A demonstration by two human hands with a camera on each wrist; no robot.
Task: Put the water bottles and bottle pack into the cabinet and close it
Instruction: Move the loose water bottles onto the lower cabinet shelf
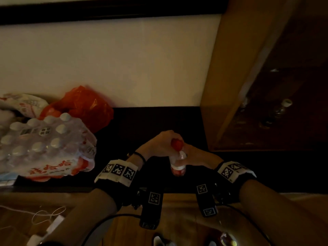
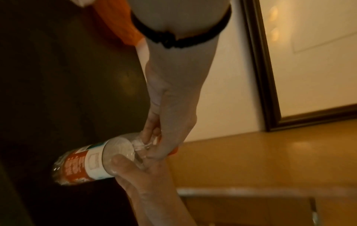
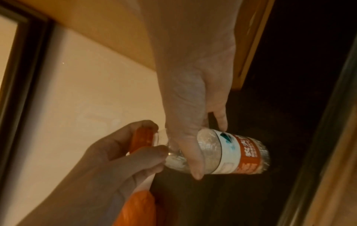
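far left: a white printed bag (image 1: 21, 103) lies at the back edge of the dark worktop (image 1: 159, 121).
left: the bottle pack (image 1: 44, 146) sits on the worktop, wrapped in clear plastic, white caps up, red words on its near side.
behind the pack: an orange bag (image 1: 85, 103) leans by the pale wall, touching the pack.
near left: white cords (image 1: 46, 213) lie on a lower wooden top.
left hand (image 1: 159, 142): its fingers curl round the red cap (image 1: 177, 144) and the neck of the water bottle (image 1: 177, 166). a black band is on the wrist.
middle: the water bottle is held up over the dark worktop, cap pointing far, with a red and white label. i cannot tell if it has water in it.
right hand (image 1: 197, 157): thumb and fingers wrap the bottle's clear upper part, just beside the left hand. the two hands touch.
right: the cabinet (image 1: 230, 77) is open, its wooden door swung out.
far right: a clear bottle with a white cap (image 1: 284, 107) stands in the dark cabinet, with other shapes too dim to tell.
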